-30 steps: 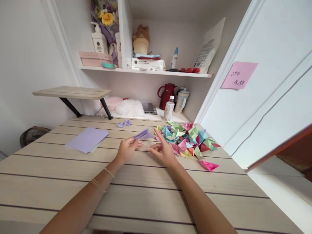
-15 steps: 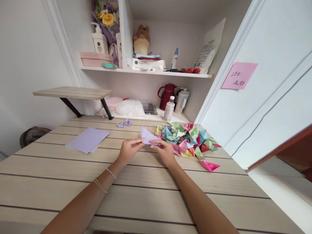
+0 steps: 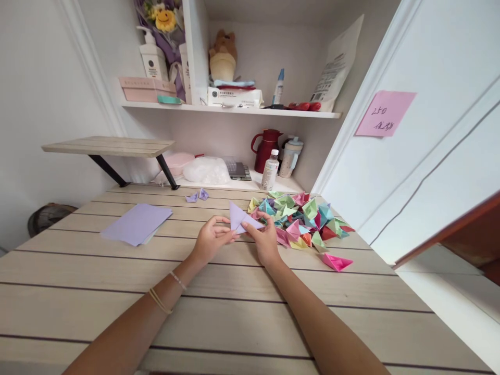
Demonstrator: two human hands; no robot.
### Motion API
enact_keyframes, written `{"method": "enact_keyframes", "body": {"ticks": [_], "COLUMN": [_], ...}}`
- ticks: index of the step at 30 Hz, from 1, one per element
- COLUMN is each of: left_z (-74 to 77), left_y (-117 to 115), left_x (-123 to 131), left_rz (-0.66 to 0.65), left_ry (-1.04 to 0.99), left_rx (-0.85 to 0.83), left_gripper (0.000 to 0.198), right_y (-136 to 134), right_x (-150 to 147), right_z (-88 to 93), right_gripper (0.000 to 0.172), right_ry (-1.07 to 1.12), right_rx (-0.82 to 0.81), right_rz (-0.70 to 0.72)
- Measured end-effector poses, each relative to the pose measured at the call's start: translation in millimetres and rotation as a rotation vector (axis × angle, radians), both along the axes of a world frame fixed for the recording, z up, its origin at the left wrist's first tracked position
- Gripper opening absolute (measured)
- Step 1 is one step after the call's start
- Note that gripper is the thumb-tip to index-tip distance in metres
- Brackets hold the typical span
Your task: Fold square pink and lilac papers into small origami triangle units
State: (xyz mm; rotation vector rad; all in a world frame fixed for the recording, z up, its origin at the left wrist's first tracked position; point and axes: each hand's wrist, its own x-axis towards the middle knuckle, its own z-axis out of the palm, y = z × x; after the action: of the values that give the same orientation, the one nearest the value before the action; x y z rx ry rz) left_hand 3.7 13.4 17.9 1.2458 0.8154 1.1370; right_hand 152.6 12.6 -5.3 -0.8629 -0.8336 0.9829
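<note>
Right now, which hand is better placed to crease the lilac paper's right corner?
Probably the right hand: its thumb lies on the lilac paper, fingers by that corner; the left hand is at its lower left.

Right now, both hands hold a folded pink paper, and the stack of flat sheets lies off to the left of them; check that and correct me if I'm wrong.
The color is wrong: the head view shows that the folded paper in the left hand and right hand is light purple. The stack of flat sheets does lie to their left.
</note>
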Motion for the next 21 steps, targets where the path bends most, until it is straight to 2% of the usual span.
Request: {"method": "enact_keyframes", "body": {"ticks": [6, 10, 15, 21], "left_z": [3.5, 2.3, 1.9, 1.6], "left_y": [-0.7, -2.2, -4.0, -5.2], "left_x": [-0.1, 1.2, 2.5, 3.0], "left_rz": [-0.045, -0.031, 0.019, -0.020], "left_ry": [-0.098, -0.019, 0.048, 0.063], "left_rx": [-0.129, -0.103, -0.136, -0.144], "left_gripper": [0.042, 0.053, 0.057, 0.058], "right_y": [2.5, -0.1, -5.4, -6.6], "right_x": [2.8, 1.3, -1.9, -2.5], "right_z": [-2.7, -0.5, 5.7, 7.6], "right_gripper": [0.059, 0.060, 0.067, 0.072], "right_ry": [-0.047, -0.074, -0.070, -0.074], "right_rx": [0.020, 0.031, 0.026, 0.024], "right_rz": [-0.046, -0.047, -0.044, -0.024]}}
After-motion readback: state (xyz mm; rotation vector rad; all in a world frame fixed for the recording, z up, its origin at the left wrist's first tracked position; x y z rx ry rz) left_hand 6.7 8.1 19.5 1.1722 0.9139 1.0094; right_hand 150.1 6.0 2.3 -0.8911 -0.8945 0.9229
